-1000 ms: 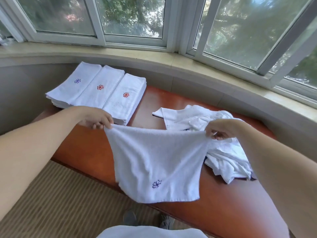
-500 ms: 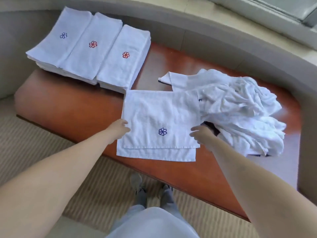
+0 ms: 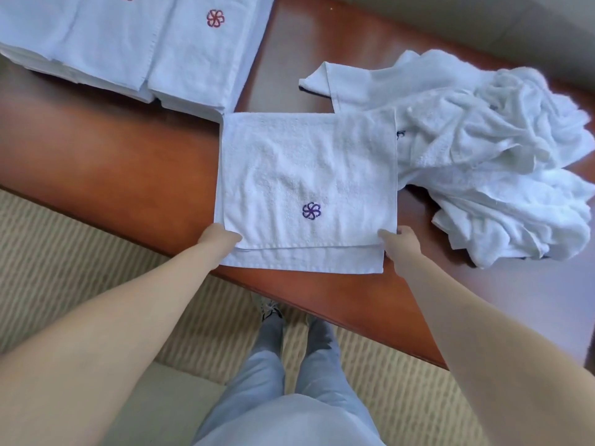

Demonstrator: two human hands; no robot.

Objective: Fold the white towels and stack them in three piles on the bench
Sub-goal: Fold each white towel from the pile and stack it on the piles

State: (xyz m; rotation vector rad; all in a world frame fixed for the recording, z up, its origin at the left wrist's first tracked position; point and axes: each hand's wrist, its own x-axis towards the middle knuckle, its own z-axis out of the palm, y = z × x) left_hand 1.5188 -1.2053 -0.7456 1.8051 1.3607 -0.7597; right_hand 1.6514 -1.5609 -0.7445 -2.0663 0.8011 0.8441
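A white towel (image 3: 306, 175) with a blue flower mark lies folded in half on the reddish wooden bench (image 3: 128, 162); its upper layer stops a little short of the lower edge. My left hand (image 3: 220, 238) holds the near left corner, fingers tucked at the fold's edge. My right hand (image 3: 399, 241) holds the near right corner in the same way. A heap of unfolded white towels (image 3: 489, 156) lies to the right, touching the folded one. Piles of folded towels (image 3: 193, 59) with red flower marks sit at the far left.
The bench's front edge runs diagonally just below the towel. A striped beige carpet (image 3: 64, 259) covers the floor in front. My legs in light trousers (image 3: 289, 381) and my shoes stand close to the bench. A grey wall rises behind the bench.
The towel was held up stretched between both hands, then laid on the bench folded in half. My hands have since slid to its near corners, and my view has tilted further down.
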